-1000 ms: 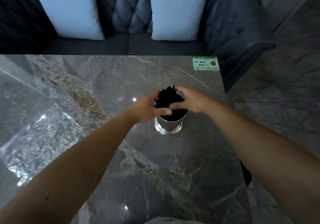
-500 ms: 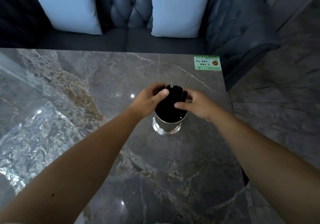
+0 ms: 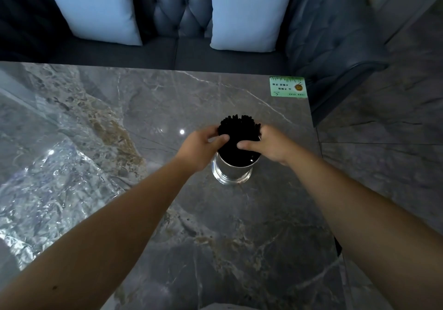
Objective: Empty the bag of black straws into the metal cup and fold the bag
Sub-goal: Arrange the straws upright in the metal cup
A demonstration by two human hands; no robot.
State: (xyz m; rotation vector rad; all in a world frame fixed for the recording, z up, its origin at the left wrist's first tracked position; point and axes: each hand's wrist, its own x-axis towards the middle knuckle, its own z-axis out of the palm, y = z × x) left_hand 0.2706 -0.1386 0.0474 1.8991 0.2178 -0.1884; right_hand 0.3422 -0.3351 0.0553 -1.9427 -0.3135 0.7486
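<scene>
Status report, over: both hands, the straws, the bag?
Left hand and right hand grip black straws. Straws upright in metal cup. Bag lies unfolded, left on table.

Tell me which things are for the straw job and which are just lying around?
For the job: black straws, metal cup, clear bag, left hand, right hand.

Just lying around: green sticker, two pillows, sofa.

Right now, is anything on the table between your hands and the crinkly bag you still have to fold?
Nothing visible. The bag lies flat at the table's left, with bare marble between it and the left hand. Both hands, the right hand too, are busy around the straws in the cup.
</scene>
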